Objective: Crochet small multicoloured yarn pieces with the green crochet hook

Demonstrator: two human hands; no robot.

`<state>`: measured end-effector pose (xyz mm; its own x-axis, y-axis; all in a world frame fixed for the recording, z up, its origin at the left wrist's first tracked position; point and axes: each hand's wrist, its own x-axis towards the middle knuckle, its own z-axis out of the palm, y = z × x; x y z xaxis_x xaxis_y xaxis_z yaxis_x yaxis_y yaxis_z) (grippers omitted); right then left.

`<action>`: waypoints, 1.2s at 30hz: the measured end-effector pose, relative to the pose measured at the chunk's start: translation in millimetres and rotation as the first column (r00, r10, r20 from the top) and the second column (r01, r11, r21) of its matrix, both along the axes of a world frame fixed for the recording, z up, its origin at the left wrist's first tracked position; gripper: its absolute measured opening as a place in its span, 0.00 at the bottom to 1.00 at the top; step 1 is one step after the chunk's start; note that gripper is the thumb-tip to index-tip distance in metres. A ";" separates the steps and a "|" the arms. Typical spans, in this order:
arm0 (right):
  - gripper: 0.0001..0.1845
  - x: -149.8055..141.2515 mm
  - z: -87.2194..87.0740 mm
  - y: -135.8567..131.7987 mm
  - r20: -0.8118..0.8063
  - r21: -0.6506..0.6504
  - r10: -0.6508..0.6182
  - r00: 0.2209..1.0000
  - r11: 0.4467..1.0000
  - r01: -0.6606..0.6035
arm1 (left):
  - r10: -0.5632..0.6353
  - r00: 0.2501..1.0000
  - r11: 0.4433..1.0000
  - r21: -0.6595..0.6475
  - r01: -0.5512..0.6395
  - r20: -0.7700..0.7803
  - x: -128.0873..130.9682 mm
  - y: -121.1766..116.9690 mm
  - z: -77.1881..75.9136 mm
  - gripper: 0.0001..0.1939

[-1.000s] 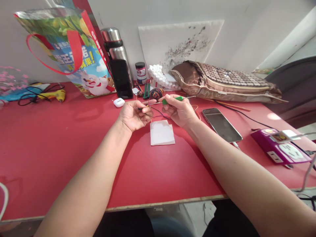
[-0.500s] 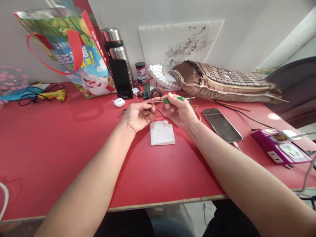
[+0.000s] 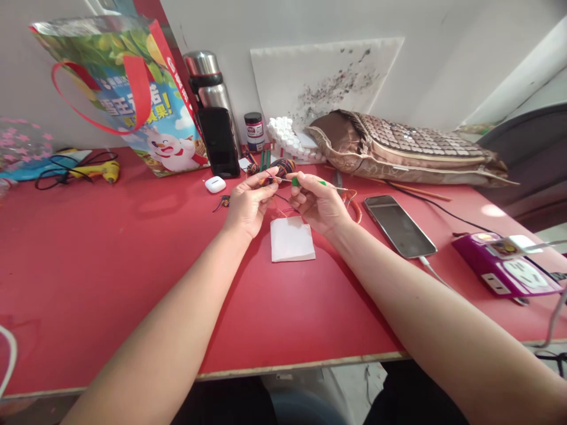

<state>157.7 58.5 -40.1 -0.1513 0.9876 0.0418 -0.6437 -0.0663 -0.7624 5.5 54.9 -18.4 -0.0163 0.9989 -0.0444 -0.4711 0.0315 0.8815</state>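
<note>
Green-handled tool (image 3: 296, 182) is gripped by right hand (image 3: 322, 205), yarn (image 3: 267, 180) pinched by left hand (image 3: 248, 206).

Hands (image 3: 248, 205) close, perhaps in contact

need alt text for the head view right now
Above a red table, the right hand holds a green-handled tool against multicoloured yarn pinched in the left hand. A white sheet lies nearer the camera, a phone rightward.

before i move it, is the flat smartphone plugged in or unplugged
Plugged in: a white cable meets the lower end of the flat smartphone.
</note>
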 end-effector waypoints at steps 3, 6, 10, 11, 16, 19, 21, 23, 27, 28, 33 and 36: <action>0.07 -0.8 0.0 -0.3 -0.015 -0.004 0.008 1.000 1.000 -0.008 | -0.028 1.000 0.999 -0.024 0.028 0.013 -2.0 -0.3 2.1 0.11; 0.07 -1.3 0.6 -0.8 -0.026 -0.006 0.012 1.000 1.000 -0.012 | -0.008 1.000 0.999 -0.033 0.008 0.010 -3.0 0.4 2.7 0.09; 0.07 -1.4 2.9 -2.0 -0.032 -0.023 0.014 0.999 1.000 -0.015 | 0.012 1.000 1.000 -0.005 -0.012 -0.012 -3.8 3.6 -0.3 0.11; 0.06 -1.4 3.4 -2.1 -0.036 -0.028 0.011 0.999 1.000 -0.012 | 0.015 1.000 1.000 0.001 -0.015 -0.014 -3.9 4.5 -1.4 0.12; 0.04 -1.4 2.8 -0.4 -0.033 -0.031 -0.041 0.999 0.999 0.040 | 0.073 0.996 0.994 0.082 -0.070 -0.042 -2.1 6.1 -6.1 0.15; 0.04 -1.2 0.8 1.0 -0.026 -0.030 -0.048 0.998 0.998 0.048 | 0.102 0.993 0.989 0.114 -0.096 -0.052 -0.6 5.3 -6.5 0.15; 0.03 -1.1 -0.2 1.4 -0.038 -0.026 -0.043 0.998 0.999 0.042 | 0.104 0.994 0.989 0.107 -0.099 -0.043 -0.4 4.8 -6.1 0.14; 0.02 -1.0 -0.8 1.7 -0.050 -0.031 -0.041 0.998 0.999 0.040 | 0.098 0.994 0.991 0.096 -0.093 -0.048 -0.6 4.5 -5.6 0.12; 0.05 -0.9 -2.5 2.6 -0.052 -0.024 -0.020 0.998 1.000 0.019 | 0.100 0.993 0.992 0.086 -0.094 -0.063 0.4 4.0 -5.0 0.11; 0.06 -0.7 -3.0 3.0 -0.054 -0.015 -0.013 0.998 1.000 0.013 | 0.105 0.993 0.991 0.085 -0.099 -0.059 0.9 4.0 -4.9 0.12; 0.12 0.3 -4.4 4.1 -0.010 0.018 -0.011 1.000 1.000 0.012 | 0.112 0.993 0.991 0.083 -0.108 -0.045 0.7 4.3 -3.3 0.14; 0.14 -1.8 -4.4 2.3 0.043 0.072 -0.035 0.998 0.997 0.032 | 0.145 0.987 0.987 0.083 -0.139 -0.063 0.4 4.0 -2.4 0.15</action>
<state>155.8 60.8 -44.5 -0.1217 0.9869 0.1063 -0.6106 0.0100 -0.7919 5.8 58.9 -20.7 -0.1587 0.9865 0.0398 -0.4046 -0.1018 0.9088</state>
